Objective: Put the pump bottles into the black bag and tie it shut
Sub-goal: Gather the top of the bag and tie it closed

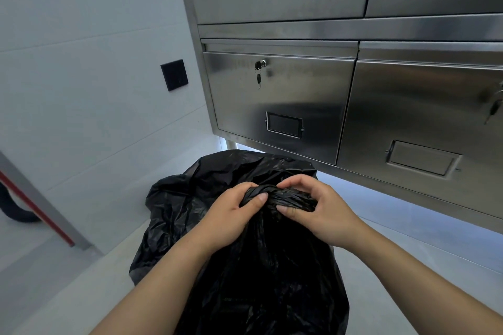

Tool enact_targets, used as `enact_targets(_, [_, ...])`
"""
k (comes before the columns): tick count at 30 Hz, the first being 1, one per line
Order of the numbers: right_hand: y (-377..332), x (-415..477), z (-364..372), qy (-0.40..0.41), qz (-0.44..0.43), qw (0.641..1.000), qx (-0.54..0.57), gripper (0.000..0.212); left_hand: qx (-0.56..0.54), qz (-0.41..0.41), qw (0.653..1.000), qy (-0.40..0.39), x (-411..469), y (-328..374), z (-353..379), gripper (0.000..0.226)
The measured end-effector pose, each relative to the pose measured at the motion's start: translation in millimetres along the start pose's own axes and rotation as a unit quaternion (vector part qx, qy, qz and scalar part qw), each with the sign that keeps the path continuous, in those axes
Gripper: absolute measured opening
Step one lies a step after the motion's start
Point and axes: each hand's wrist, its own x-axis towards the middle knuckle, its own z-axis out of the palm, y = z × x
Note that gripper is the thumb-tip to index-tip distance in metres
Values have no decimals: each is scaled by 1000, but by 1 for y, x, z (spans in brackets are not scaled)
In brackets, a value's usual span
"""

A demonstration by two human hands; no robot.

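Position. The bag (258,280) stands on the floor (81,294), near the far edge where the floor meets the wall, just in front of the steel cabinet (299,90).

Key relation. The neck (283,196) is gathered and twisted into a thick rope. Its long axis runs left to right across your view, roughly level, above the bag's body. It lies directly between your hands, so neither hand is nearer than the other.

Grips. Your left hand (231,215) has its grip closed round the left end of the rope. Your right hand (313,209) has its grip closed round the right end, fingers curled over the top and under. The two hands nearly meet at the middle of the twist. Neither hand is free.

Contents. The bag is opaque and gathered at the neck, so its inside is hidden. No pump bottles show anywhere in view. The body looks bulky; you can judge them loaded, not confirm it.

Step, judged. Tying, late in the task. You cannot tell whether a knot is formed or only a twist.

Next move, judged. One grip must pin the base of the rope while the other loops the free end round and through.

Risk, judged. If either grip slackens, the twist may unwind; thin film may tear under hard pull.

Other. A key (258,80) hangs in a cabinet drawer lock.
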Motion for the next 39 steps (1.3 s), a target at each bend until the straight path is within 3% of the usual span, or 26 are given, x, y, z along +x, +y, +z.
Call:
enact_targets(5, [1,-1,1,-29,8,999,-23,48,-8,-5,1000,23,-1,1,-3,14])
enact_targets(13, [12,3,1,-3,-20,991,-130,38,41,14,999,24,0,-3,0,11])
enact_targets(17, [16,2,4,52,-56,982,-173,36,41,7,999,30,2,-7,-1,11])
enact_targets(22, [15,-1,8,37,-61,982,-176,53,17,-6,999,51,3,-8,1,10])
enact_targets(30, [20,1,3,41,-46,983,-172,51,53,-2,998,30,2,-6,-1,14])
enact_targets(34, [20,2,1,60,-59,972,-221,48,4,-37,999,29,3,-4,3,13])
enact_targets(39, [15,-2,6,52,-118,965,-227,68,-115,-116,984,66,7,-1,5,17])
